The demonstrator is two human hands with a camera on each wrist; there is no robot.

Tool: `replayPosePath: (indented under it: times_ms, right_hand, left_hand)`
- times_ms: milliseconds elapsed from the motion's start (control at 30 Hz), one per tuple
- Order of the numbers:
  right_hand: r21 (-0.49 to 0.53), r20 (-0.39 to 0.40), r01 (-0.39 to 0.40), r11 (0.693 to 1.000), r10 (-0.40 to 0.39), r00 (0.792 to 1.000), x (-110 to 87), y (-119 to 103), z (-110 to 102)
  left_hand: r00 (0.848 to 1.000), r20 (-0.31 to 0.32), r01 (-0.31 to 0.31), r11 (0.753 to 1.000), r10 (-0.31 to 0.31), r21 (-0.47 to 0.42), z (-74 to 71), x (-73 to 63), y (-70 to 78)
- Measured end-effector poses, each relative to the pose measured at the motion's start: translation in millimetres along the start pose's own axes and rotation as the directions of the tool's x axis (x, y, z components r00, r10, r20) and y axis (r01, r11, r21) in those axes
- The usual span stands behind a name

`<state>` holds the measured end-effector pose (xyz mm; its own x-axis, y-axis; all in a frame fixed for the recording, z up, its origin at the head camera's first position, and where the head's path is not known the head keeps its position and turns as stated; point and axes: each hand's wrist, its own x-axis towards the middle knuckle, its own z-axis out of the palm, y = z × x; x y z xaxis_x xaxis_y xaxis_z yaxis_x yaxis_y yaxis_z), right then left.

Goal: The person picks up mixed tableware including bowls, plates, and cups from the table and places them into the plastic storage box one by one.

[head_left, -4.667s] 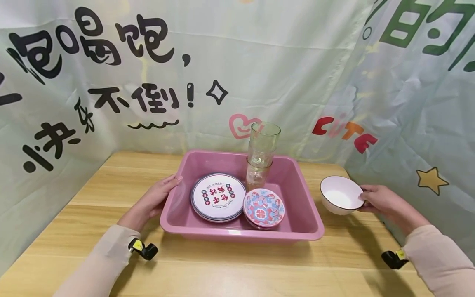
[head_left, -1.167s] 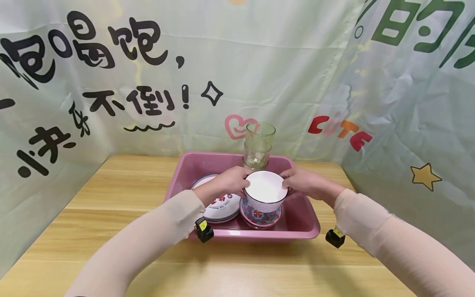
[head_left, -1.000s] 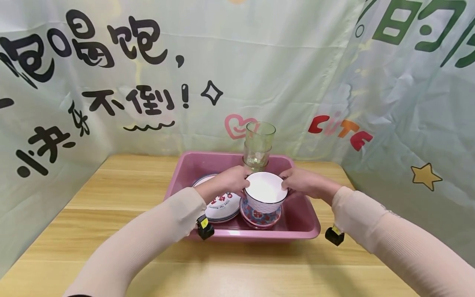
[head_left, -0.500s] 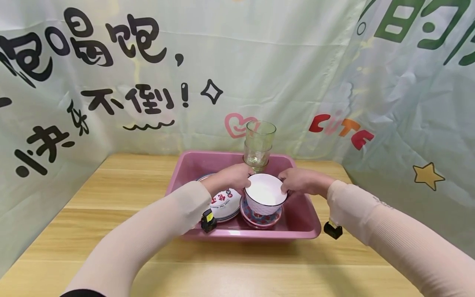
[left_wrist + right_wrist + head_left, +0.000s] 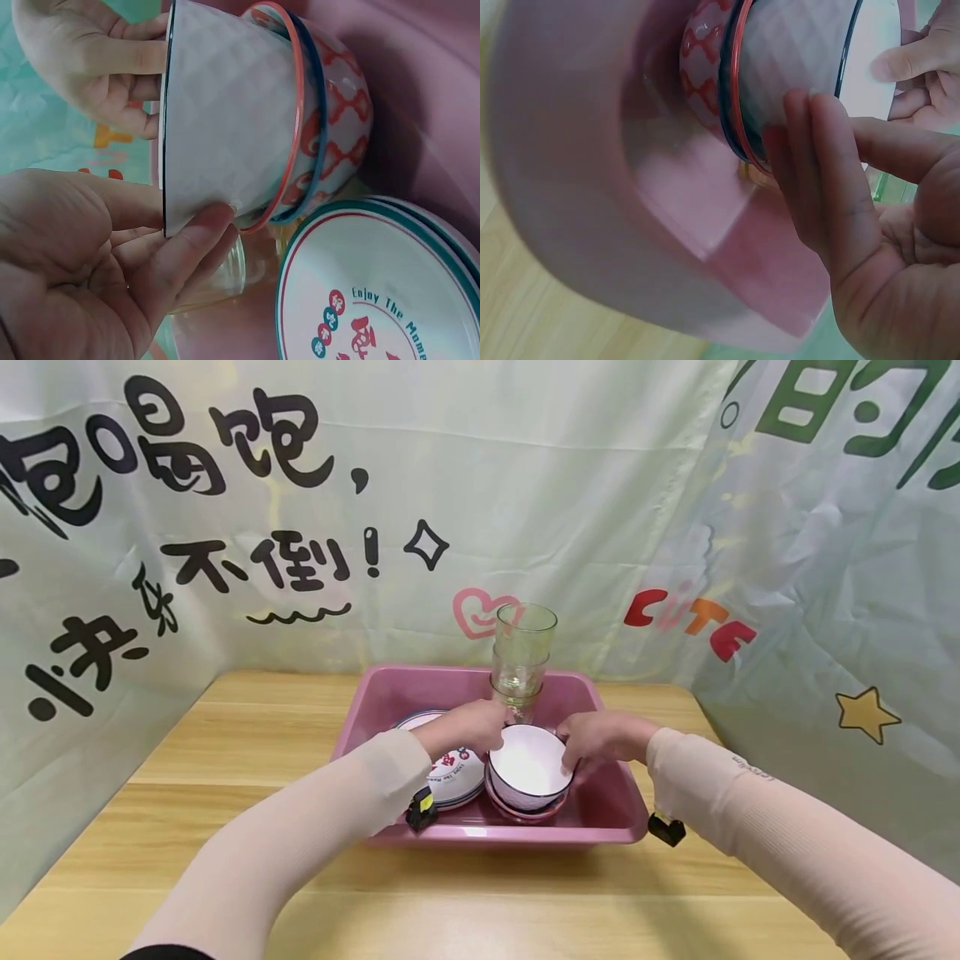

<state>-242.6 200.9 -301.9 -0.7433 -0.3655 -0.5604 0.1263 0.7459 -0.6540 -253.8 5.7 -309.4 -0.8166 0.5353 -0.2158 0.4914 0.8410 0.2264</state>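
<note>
Both hands hold a white bowl (image 5: pixel 527 760) with a dark rim and a diamond-textured outside. My left hand (image 5: pixel 480 727) grips its left side at the rim, and my right hand (image 5: pixel 606 737) grips the right side, thumb over the rim and fingers along the outer wall. The bowl's base sits down inside the top of two stacked patterned bowls (image 5: pixel 341 124), one red-rimmed, one blue-rimmed. That stack stands in a pink plastic basin (image 5: pixel 607 814). To its left, partly behind my left forearm, lies a pile of printed plates (image 5: pixel 457 781).
A stack of pale green glasses (image 5: pixel 523 643) rises at the back of the basin, just behind the bowls. The basin stands on a wooden table (image 5: pixel 465 902). A printed cloth (image 5: pixel 585 510) hangs behind and along both sides.
The right hand brought the white bowl from the table right of the basin; the left hand left the basin rim and took hold too. In the last half second the bowl lowered into the patterned stack.
</note>
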Motion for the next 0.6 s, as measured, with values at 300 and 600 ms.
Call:
replayPosePath:
  times_ms: [300, 600]
  right_hand:
    - [-0.019, -0.003, -0.017, 1.0, 0.017, 1.0, 0.7, -2, 4]
    - [0.021, -0.016, -0.046, 0.999, 0.047, 0.999, 1.9, 1, 7]
  left_hand:
    - [0.999, 0.009, -0.034, 0.987, 0.033, 0.157, 3.1, 2.8, 1.2]
    - [0.999, 0.043, -0.024, 0.974, 0.015, 0.226, 2.3, 3.6, 7.8]
